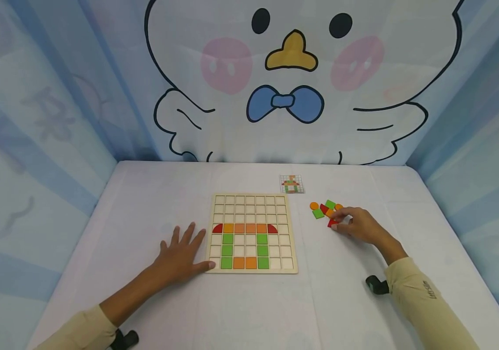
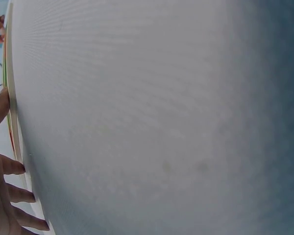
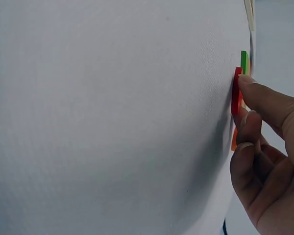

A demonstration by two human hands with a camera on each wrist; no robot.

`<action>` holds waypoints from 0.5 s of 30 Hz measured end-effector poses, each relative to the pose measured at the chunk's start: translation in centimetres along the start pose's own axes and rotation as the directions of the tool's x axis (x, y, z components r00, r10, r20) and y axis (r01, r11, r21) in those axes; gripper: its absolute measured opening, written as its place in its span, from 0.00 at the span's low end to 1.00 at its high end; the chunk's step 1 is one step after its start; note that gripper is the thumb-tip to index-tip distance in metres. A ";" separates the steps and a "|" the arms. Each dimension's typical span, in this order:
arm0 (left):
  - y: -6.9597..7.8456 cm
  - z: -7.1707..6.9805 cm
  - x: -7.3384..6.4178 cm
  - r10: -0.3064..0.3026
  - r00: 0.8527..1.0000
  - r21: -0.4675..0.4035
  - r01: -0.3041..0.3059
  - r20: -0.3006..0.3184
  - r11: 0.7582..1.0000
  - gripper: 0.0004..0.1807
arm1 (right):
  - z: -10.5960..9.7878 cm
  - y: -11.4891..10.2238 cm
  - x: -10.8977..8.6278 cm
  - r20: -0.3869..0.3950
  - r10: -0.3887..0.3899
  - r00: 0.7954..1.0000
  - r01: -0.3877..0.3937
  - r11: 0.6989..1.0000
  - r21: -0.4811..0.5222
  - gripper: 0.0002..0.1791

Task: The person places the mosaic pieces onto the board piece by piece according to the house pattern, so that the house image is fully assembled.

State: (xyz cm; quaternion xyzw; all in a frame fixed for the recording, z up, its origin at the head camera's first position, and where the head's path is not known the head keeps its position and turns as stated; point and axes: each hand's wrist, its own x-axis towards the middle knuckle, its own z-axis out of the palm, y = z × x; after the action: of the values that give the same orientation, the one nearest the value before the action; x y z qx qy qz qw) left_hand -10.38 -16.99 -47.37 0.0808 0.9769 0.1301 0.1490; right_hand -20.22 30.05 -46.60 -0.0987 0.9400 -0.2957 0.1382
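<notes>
A wooden grid board (image 1: 292, 243) lies on the white table. Set in its squares are green squares (image 1: 227, 251), orange squares (image 1: 251, 263) and red quarter-round pieces (image 1: 217, 228). My left hand (image 1: 179, 260) rests beside the board with its fingers spread, the thumb touching the lower left edge. To the board's right, my right hand (image 1: 359, 224) is at a loose group of pieces. Its thumb and finger pinch a red piece (image 3: 236, 90) low at the table. Orange discs (image 1: 314, 206), green squares (image 1: 318, 213) and another red piece (image 1: 324, 208) lie around its fingertips.
A small pattern card (image 1: 292, 184) with a coloured grid figure lies behind the board's right corner. The white table (image 1: 249, 311) ends at a curtain (image 1: 284, 141) printed with a cartoon character. Side curtains (image 1: 26, 194) hang at left and right.
</notes>
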 end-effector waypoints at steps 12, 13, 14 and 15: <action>-0.1 0.1 0.0 0.005 1.000 0.001 -0.005 -0.003 1.000 0.52 | 0.2 -0.1 0.1 0.013 -0.009 1.000 0.010 0.999 -0.049 0.18; -0.1 0.1 0.1 0.006 1.000 0.002 -0.006 -0.004 1.000 0.52 | 0.2 -0.2 0.1 0.016 -0.010 1.000 0.011 0.999 -0.053 0.18; -0.1 0.1 0.1 0.007 1.000 0.001 -0.007 -0.004 1.000 0.52 | 0.3 -0.2 0.2 0.013 -0.002 1.000 0.003 0.998 -0.061 0.17; -0.2 0.1 0.1 0.009 1.000 0.001 -0.009 -0.004 1.000 0.52 | 0.3 -0.2 0.3 0.009 0.006 1.000 -0.006 0.998 -0.068 0.16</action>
State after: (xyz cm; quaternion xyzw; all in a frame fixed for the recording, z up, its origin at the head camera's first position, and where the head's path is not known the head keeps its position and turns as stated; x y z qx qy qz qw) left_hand -10.44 -17.12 -47.55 0.0848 0.9769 0.1306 0.1466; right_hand -20.35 29.69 -46.82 -0.1019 0.9491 -0.2629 0.1401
